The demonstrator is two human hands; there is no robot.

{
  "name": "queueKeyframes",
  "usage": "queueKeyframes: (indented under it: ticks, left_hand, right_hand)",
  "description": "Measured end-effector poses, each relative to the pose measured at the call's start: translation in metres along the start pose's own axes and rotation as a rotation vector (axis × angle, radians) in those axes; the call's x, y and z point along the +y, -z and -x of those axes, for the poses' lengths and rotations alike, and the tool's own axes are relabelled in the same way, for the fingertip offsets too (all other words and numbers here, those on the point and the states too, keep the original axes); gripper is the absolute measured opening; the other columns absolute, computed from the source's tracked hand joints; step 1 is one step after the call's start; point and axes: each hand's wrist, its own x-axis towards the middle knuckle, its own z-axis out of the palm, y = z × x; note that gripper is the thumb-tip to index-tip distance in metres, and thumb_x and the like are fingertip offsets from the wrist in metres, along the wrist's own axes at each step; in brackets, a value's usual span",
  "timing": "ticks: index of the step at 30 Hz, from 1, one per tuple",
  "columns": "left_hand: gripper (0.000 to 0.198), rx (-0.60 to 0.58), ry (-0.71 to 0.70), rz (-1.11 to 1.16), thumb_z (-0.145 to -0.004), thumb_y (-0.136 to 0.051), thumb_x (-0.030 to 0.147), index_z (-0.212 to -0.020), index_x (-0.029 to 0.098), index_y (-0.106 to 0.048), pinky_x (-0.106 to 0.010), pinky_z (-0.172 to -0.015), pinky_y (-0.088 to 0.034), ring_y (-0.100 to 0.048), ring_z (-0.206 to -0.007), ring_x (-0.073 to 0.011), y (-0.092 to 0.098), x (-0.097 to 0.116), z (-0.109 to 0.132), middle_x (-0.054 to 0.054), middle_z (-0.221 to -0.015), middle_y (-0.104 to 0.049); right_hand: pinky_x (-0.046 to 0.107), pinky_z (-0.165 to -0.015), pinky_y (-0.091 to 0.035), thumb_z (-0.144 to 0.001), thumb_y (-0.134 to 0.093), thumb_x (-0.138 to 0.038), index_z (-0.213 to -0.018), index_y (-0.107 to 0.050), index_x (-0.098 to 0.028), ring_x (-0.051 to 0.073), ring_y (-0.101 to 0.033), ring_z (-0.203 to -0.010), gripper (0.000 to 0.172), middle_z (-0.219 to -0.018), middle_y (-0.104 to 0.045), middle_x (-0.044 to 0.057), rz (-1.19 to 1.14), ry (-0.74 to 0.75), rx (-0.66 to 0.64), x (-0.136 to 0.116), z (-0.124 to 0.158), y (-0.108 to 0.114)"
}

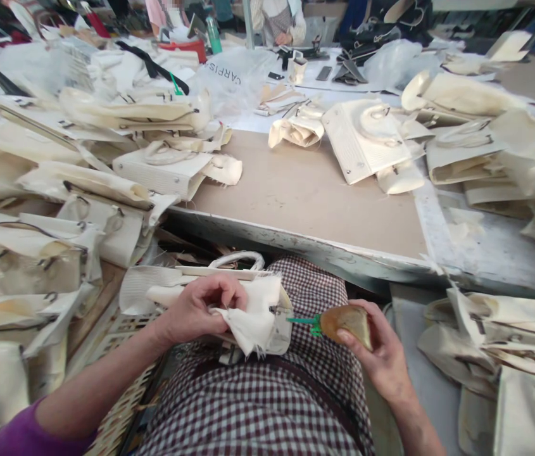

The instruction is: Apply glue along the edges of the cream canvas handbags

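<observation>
On my lap lies a cream handbag (153, 294) with a frayed white cloth lining (252, 316) pulled out of it. My left hand (210, 304) pinches the edge of that lining between thumb and fingers. The bag's rounded handle (239, 258) points away from me. To the right, my right hand (376, 348) grips a brownish squeeze bottle (346, 324), held on its side. Its thin green nozzle (302, 320) points left, close to the bag's right end. Whether the tip touches the bag I cannot tell.
Cream bags (77, 234) are piled on my left, with more bags (518, 342) on my right. Across the brown-topped table (305, 196) stand an unfinished bag (362, 139) and a folded cream piece (298, 125). A co-worker's hand (283, 38) shows at the far side.
</observation>
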Motion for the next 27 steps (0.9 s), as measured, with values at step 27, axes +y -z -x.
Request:
queueKeyframes:
  ticks: [27]
  left_hand:
    - [0.017, -0.219, -0.272, -0.206, -0.096, -0.063, 0.025, -0.109, 0.021, -0.073, -0.031, -0.086, -0.056, -0.068, -0.093, -0.0186, 0.004, 0.003, -0.011, -0.008, -0.101, -0.071]
  right_hand:
    - [0.031, -0.081, -0.048, -0.088, -0.074, -0.039, -0.123, -0.057, -0.031, 0.021, -0.059, -0.095, 0.04, -0.111, -0.059, 0.003, 0.027, 0.028, 0.011, 0.001, 0.005, 0.007]
